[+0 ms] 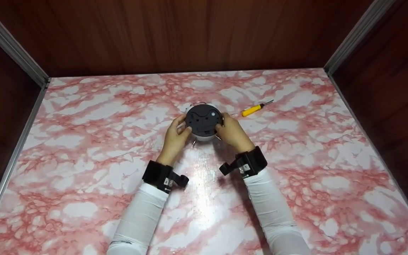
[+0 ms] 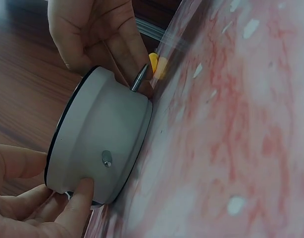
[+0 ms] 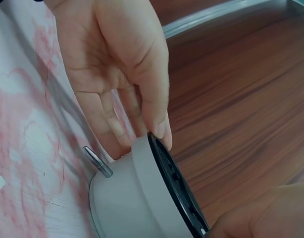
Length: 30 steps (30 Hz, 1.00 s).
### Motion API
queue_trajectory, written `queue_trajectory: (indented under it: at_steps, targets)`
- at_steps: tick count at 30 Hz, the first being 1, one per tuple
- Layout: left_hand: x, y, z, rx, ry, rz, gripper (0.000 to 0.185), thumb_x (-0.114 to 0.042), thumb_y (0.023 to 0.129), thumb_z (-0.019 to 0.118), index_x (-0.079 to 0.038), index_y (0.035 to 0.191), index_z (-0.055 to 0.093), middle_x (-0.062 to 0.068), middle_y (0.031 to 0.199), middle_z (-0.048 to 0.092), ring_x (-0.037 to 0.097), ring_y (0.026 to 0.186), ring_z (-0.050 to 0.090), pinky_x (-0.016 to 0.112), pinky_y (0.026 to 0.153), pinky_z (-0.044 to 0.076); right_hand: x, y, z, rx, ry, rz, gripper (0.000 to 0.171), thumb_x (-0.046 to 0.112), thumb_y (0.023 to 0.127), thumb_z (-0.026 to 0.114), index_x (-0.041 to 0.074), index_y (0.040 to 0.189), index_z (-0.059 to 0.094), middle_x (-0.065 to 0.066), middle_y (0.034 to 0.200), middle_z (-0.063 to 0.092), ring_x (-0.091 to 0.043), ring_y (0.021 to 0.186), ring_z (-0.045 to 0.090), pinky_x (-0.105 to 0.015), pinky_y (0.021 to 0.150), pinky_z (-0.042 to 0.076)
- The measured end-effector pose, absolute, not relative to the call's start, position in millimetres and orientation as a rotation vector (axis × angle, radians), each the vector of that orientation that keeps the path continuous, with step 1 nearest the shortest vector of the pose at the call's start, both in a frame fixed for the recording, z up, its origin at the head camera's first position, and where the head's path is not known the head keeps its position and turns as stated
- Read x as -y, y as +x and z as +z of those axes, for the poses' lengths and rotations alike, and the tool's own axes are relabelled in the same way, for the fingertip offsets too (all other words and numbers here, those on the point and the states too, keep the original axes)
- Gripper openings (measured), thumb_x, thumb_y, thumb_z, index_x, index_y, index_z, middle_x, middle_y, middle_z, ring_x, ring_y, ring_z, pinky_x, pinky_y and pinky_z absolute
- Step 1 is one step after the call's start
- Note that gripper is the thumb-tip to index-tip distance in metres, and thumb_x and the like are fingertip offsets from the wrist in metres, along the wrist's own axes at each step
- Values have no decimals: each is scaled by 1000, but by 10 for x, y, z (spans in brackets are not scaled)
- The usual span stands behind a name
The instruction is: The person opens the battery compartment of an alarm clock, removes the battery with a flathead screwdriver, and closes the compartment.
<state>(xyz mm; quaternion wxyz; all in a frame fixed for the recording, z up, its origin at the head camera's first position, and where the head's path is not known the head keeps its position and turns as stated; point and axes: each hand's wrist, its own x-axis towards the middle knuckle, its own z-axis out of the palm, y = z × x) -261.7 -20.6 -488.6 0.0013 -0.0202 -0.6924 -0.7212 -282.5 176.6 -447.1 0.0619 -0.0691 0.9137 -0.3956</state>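
Note:
A round white alarm clock (image 1: 203,122) lies face down on the marbled tabletop, its dark back panel upward. Short metal feet (image 2: 138,79) stick out from its side. My left hand (image 1: 176,136) grips the left side of the rim, the thumb near the back panel's edge. On the right side my right hand (image 1: 234,132) holds the clock, its thumb over the edge of the back panel. The right wrist view shows the right fingers (image 3: 112,131) along the white casing (image 3: 129,198). The clock's face is hidden against the table.
A yellow-handled screwdriver (image 1: 251,111) lies to the right of the clock, its tip pointing away to the right. Dark wood-look panels (image 1: 190,35) with metal edge strips (image 1: 11,42) enclose the back and sides of the pink and white tabletop (image 1: 317,184).

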Motion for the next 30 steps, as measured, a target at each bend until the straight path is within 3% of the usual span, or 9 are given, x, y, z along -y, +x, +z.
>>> queue_trajectory:
  at_steps: [10, 17, 22, 24, 27, 30]
  targets:
    - [218, -2624, -4893, 2270, -87, -2210, 72, 1, 90, 69, 3, 153, 35, 27, 143, 46, 42, 134, 48, 45, 112, 42, -1719, -2791, -4464, -2759, -250, -1118, 65, 8, 99, 49, -13, 154, 19, -39, 140, 49, -41, 122, 56, -49, 107, 44]
    - [257, -2618, -4852, 2302, -142, -2133, 60, 1, 93, 67, 2, 148, 43, 27, 140, 50, 42, 127, 54, 46, 105, 49, -1715, -2737, -4416, -2680, -230, -1165, 63, 13, 98, 59, -14, 145, 26, -36, 142, 47, -38, 134, 48, -46, 113, 38]
    - [294, -2639, -4862, 2279, -49, -2113, 48, 1, 99, 60, 2, 145, 46, 27, 139, 52, 41, 127, 55, 45, 102, 51, -1727, -2679, -4321, -2616, -236, -1080, 82, 22, 100, 59, -17, 153, 10, -37, 151, 37, -38, 140, 41, -45, 118, 33]
    - [307, -2648, -4861, 2270, 6, -2058, 43, 1, 100, 58, 3, 142, 48, 26, 138, 54, 40, 126, 56, 44, 102, 51, -1737, -2661, -4280, -2591, -245, -1052, 79, 27, 101, 59, -15, 152, 17, -36, 146, 44, -39, 134, 48, -47, 113, 39]
    - [312, -2652, -4845, 2278, 57, -1921, 36, 2, 100, 57, 4, 136, 54, 25, 135, 58, 38, 122, 59, 43, 101, 51, -1745, -2658, -4252, -2615, -264, -1100, 57, 27, 100, 59, -10, 140, 42, -29, 129, 60, -35, 116, 60, -46, 101, 49]
    - [282, -2635, -4816, 2354, 31, -1774, 39, 1, 97, 61, 6, 135, 53, 26, 134, 58, 39, 123, 57, 45, 106, 47, -1735, -2683, -4269, -2670, -273, -1253, 39, 21, 99, 60, -5, 128, 54, -23, 120, 62, -34, 103, 63, -44, 91, 53]
